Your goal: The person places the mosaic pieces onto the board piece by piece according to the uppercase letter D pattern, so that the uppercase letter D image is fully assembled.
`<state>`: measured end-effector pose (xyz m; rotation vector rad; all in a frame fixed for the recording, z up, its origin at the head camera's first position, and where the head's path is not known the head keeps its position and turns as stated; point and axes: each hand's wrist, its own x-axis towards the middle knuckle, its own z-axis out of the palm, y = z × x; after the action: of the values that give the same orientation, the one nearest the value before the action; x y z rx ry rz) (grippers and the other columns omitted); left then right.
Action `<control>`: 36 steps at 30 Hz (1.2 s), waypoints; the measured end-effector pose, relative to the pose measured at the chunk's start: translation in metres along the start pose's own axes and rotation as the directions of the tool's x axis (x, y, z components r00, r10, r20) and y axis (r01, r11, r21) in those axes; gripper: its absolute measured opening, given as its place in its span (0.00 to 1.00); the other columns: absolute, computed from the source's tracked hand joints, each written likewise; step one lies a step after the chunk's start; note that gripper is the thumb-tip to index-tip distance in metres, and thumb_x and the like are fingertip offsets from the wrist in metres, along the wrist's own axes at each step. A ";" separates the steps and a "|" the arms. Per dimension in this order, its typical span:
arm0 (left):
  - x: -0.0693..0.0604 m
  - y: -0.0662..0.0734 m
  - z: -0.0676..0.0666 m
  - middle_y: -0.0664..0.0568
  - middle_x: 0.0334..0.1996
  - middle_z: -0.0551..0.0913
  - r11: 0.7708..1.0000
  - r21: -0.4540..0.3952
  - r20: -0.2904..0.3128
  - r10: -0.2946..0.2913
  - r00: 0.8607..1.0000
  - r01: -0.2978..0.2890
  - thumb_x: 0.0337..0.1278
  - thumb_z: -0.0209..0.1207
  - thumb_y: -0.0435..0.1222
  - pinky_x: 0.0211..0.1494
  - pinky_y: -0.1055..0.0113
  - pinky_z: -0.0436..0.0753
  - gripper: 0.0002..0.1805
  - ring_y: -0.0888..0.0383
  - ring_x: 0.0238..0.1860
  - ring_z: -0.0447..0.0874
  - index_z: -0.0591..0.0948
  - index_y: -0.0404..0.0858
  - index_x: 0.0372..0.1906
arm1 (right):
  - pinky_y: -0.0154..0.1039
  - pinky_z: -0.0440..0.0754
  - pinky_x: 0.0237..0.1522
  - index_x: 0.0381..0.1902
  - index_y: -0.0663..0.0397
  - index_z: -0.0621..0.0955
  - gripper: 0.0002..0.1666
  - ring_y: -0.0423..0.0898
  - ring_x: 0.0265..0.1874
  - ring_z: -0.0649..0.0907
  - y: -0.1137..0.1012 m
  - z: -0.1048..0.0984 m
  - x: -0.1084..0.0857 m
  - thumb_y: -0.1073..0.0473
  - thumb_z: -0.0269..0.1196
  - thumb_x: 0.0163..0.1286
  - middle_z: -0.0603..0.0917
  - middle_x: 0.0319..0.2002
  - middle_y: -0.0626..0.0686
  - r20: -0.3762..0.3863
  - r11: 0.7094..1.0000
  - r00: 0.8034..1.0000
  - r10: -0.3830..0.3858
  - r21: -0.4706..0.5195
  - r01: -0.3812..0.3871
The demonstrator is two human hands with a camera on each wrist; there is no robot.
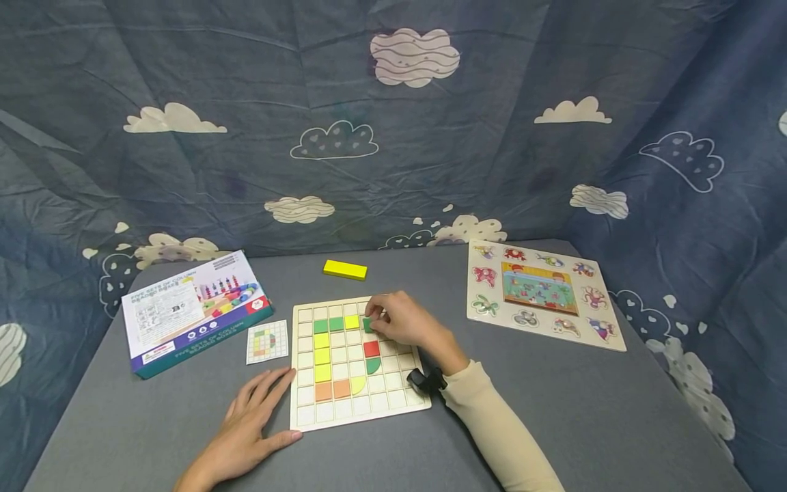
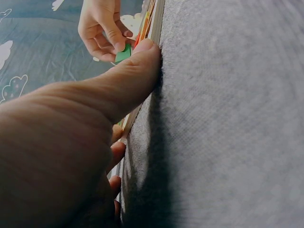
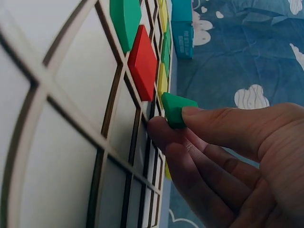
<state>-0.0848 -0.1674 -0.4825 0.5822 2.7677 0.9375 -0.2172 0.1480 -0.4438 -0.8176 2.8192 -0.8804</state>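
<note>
My right hand [image 1: 402, 321] pinches a small green tile [image 3: 175, 108] between thumb and fingertips, over the upper right of a wooden grid board [image 1: 393, 403]. Set in the grid are green squares [image 1: 328, 324], yellow squares [image 1: 322, 356], orange squares [image 1: 332, 390], a red square [image 1: 371, 349], a green quarter-round [image 1: 373, 366] and a yellow quarter-round [image 1: 358, 386]. My left hand [image 1: 249, 424] lies with fingers extended at the board's left edge, its thumb touching the near left corner. Beside the board, a pattern card [image 1: 267, 342] shows a similar coloured layout.
A boxed bead set [image 1: 197, 314] lies at the left. Behind the board is a long yellow block [image 1: 345, 270]. To the right sits a sea-animal puzzle board [image 1: 547, 295]. A cloud-printed cloth [image 1: 332, 178] hangs behind the grey table.
</note>
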 end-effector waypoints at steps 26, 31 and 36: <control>0.000 0.000 0.000 0.51 0.77 0.60 1.000 0.003 -0.006 0.011 1.000 -0.011 0.54 0.66 0.60 0.64 0.32 0.58 0.49 0.41 0.74 0.51 0.60 0.50 0.79 | 0.33 0.74 0.31 0.41 0.53 0.84 0.09 0.38 0.24 0.75 -0.008 0.006 -0.002 0.69 0.60 0.67 0.82 0.27 0.46 0.082 0.995 0.996 -0.034 -0.093 0.042; 0.000 0.000 0.000 0.52 0.77 0.60 1.000 0.005 0.004 -0.002 1.000 0.002 0.54 0.66 0.61 0.65 0.31 0.58 0.50 0.41 0.74 0.51 0.60 0.50 0.79 | 0.35 0.77 0.34 0.37 0.52 0.86 0.08 0.38 0.28 0.77 -0.009 0.006 -0.002 0.68 0.62 0.67 0.84 0.29 0.46 0.086 0.991 0.996 -0.024 -0.127 0.035; 0.000 0.000 0.000 0.52 0.77 0.60 1.000 0.003 0.002 -0.003 1.000 0.003 0.54 0.66 0.60 0.65 0.32 0.58 0.50 0.41 0.74 0.51 0.60 0.50 0.79 | 0.35 0.77 0.34 0.34 0.54 0.86 0.05 0.39 0.27 0.76 -0.010 0.006 -0.003 0.68 0.65 0.65 0.84 0.28 0.47 0.078 0.991 0.997 -0.001 -0.137 0.012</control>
<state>-0.0847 -0.1673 -0.4823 0.5793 2.7676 0.9316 -0.2086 0.1398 -0.4436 -0.8579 2.8352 -0.6457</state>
